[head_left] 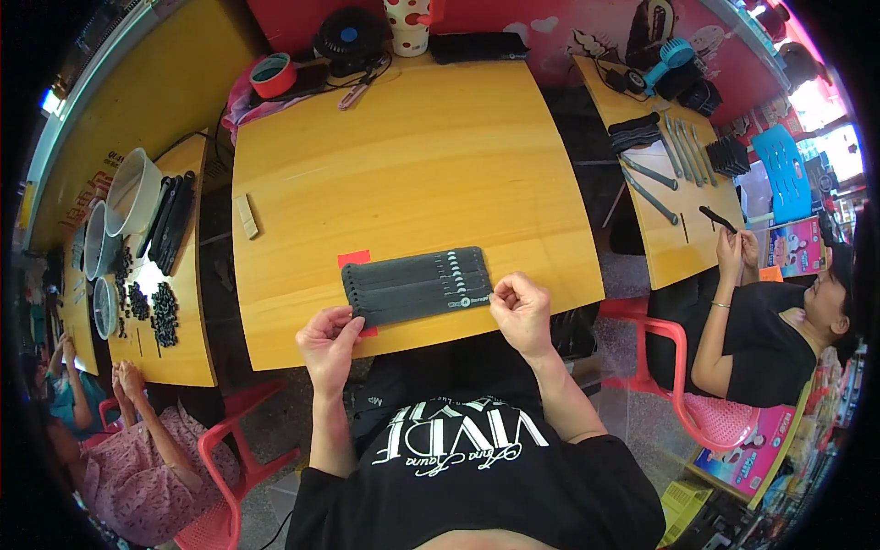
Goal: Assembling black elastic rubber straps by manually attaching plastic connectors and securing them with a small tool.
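Dark grey fabric straps, flat and long, lie side by side as one stack near the front edge of your yellow wooden table, each with a small pale mark near its right end. Your left hand sits at the stack's lower left corner, fingers curled, thumb and fingertips pinching the strap ends there. Your right hand is at the stack's right end, fingers bent inward and closed on the tips of the straps. A small red square of paper shows from under the stack's upper left corner. A pale wooden block lies well apart on the table's left side. A roll of red tape and a black fan stand at the far edge. Other people sit at the neighbouring tables left and right.
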`<state>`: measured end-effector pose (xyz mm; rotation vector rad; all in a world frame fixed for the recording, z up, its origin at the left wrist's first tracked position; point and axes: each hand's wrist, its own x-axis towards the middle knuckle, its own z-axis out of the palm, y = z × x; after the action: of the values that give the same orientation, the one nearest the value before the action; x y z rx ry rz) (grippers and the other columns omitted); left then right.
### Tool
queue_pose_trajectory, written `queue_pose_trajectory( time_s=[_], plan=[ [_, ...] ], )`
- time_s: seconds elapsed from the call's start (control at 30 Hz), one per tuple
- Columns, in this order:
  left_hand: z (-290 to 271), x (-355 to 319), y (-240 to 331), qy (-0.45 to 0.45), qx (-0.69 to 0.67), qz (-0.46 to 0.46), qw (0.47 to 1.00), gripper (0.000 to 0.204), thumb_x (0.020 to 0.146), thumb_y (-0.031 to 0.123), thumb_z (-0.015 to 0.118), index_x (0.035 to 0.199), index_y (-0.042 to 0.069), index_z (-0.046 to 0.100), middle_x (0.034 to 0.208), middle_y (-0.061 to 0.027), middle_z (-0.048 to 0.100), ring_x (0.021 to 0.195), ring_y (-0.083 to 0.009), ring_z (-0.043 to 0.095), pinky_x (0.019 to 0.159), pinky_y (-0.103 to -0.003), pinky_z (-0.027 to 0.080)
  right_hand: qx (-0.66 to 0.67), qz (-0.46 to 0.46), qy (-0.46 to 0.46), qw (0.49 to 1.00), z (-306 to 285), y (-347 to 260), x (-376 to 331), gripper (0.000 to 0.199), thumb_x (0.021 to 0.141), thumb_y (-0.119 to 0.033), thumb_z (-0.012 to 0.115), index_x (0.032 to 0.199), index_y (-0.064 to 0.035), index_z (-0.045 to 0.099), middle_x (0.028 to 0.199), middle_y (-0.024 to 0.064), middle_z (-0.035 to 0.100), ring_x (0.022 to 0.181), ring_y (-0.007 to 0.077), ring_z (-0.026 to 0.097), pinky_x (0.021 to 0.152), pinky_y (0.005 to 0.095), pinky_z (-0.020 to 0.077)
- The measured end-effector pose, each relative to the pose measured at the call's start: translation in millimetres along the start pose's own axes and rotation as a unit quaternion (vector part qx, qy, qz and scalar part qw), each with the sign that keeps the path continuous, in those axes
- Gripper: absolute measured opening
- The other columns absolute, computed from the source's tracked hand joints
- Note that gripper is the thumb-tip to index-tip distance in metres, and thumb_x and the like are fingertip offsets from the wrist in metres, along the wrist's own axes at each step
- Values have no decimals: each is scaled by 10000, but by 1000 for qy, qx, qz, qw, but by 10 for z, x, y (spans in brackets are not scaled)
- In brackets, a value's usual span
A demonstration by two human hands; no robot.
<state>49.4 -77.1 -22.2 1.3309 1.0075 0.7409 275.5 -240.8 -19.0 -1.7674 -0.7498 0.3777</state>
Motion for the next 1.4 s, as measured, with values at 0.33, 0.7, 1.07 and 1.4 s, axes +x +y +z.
queue_pose_trajectory(
  time_s=[0.33, 0.7, 1.07, 1.4],
  plan=[
    [1, -6, -1, 0, -7, -6, 1000, 140, 802, -85, 698, 930, -34, 675, 764, -30, 662, 625, -63, 602, 555, -198, 503, -18, 9, -7, 1000, 2, -6, 26, 113, 739, 77, 624, 740, -8, 550, 621, 30, 550, 528, 78, 543, 490, 226, 420],
    [3, -4, -10, -2, -13, -5, 1000, 137, 802, -85, 698, 925, -29, 676, 760, -26, 664, 620, -59, 600, 550, -189, 486, -27, 28, -31, 999, -19, -41, 73, 109, 739, 74, 601, 710, 2, 525, 577, 40, 519, 521, 76, 496, 484, 244, 390],
    [-85, -45, 45, 2, 8, 6, 1000, 128, 793, -80, 705, 902, -17, 683, 740, -31, 670, 615, -63, 605, 544, -195, 482, -32, 23, -44, 998, -10, -33, 81, 123, 743, 76, 614, 697, -6, 533, 621, -27, 488, 557, 24, 456, 490, 203, 357],
    [174, -563, 637, -220, 117, 254, 934, 141, 711, -58, 743, 818, 12, 685, 744, -106, 687, 636, -203, 671, 554, -274, 516, -27, 34, -54, 998, -33, -4, 76, 132, 749, 72, 599, 691, -26, 532, 617, -47, 474, 558, 16, 440, 494, 198, 347]
  ],
)
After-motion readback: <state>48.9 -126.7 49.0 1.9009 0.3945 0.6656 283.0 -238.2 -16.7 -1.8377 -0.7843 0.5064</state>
